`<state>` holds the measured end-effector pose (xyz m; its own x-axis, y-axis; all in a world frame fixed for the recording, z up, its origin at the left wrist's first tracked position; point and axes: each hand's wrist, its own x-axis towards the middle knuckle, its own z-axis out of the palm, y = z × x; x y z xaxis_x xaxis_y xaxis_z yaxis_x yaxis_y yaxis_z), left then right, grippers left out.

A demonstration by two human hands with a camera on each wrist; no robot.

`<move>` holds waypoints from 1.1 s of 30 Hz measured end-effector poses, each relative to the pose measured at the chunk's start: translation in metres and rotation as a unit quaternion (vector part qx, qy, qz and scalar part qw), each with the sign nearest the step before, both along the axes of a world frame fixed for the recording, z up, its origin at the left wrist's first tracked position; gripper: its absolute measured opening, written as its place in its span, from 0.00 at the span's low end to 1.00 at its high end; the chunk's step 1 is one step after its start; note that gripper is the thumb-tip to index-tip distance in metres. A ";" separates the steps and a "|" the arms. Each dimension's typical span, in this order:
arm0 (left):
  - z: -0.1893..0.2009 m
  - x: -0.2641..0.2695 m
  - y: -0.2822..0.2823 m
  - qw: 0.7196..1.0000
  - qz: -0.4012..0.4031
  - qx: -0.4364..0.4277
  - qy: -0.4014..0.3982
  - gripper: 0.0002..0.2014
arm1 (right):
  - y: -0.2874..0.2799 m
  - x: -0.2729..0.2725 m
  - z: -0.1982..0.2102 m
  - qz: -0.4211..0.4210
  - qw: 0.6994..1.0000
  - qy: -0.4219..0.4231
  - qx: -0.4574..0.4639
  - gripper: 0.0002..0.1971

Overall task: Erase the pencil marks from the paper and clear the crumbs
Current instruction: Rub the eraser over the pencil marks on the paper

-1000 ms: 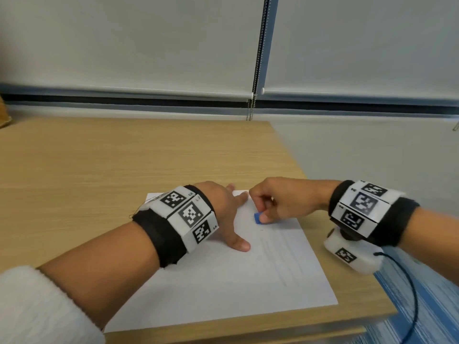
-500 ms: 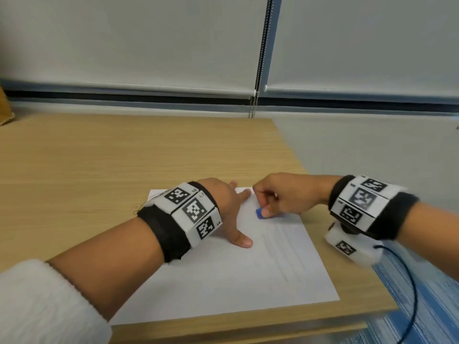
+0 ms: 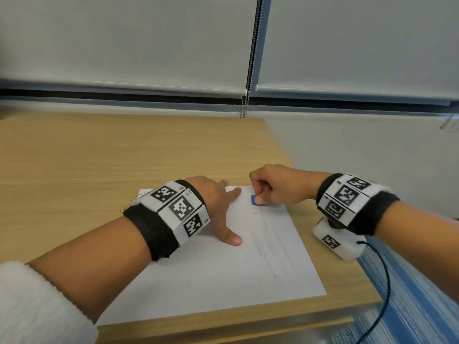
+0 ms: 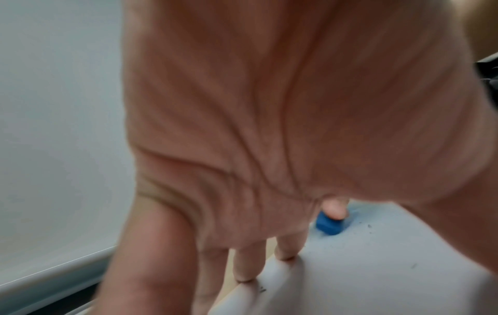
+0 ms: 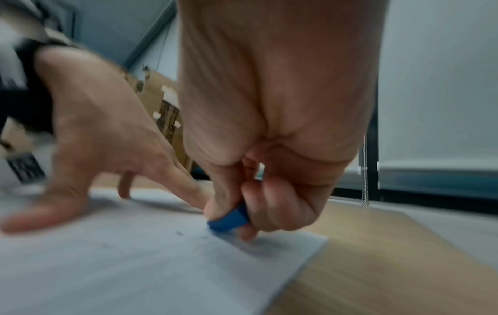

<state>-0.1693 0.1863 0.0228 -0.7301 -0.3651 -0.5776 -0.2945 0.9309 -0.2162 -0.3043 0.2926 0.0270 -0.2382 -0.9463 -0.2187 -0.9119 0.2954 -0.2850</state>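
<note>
A white sheet of paper (image 3: 223, 274) lies on the wooden table (image 3: 87, 157) near its front right corner, with faint pencil lines (image 3: 270, 247) down its right half. My left hand (image 3: 218, 209) presses flat on the paper's far left part, fingers spread. My right hand (image 3: 270, 187) pinches a small blue eraser (image 3: 254, 200) between thumb and fingers and holds it against the paper's far edge. In the right wrist view the eraser (image 5: 229, 218) touches the sheet (image 5: 134, 266), with a few dark crumbs (image 5: 179, 233) beside it. The left wrist view shows the eraser (image 4: 328, 226) beyond my palm.
The table's right edge (image 3: 347, 249) runs close beside the paper, with blue floor (image 3: 409, 294) below. A cable (image 3: 382, 289) hangs from the right wrist camera. Window blinds and a bead chain (image 3: 250, 58) stand behind. Cardboard boxes (image 5: 167, 106) show in the right wrist view.
My right hand with the eraser has shifted a little farther up the paper toward its far edge. The left hand keeps pressing in the same spot.
</note>
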 end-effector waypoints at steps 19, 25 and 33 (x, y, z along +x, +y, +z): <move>-0.001 0.002 0.002 1.000 -0.002 -0.015 0.012 0.58 | 0.005 0.028 -0.003 0.026 0.999 -0.028 -0.018 0.12; -0.002 0.000 0.002 1.000 0.000 -0.015 0.000 0.59 | 0.031 0.037 -0.001 0.091 0.980 -0.115 0.131 0.10; 0.001 0.000 -0.002 1.000 0.006 0.005 0.002 0.60 | 0.036 0.040 -0.008 0.048 0.997 -0.052 0.022 0.10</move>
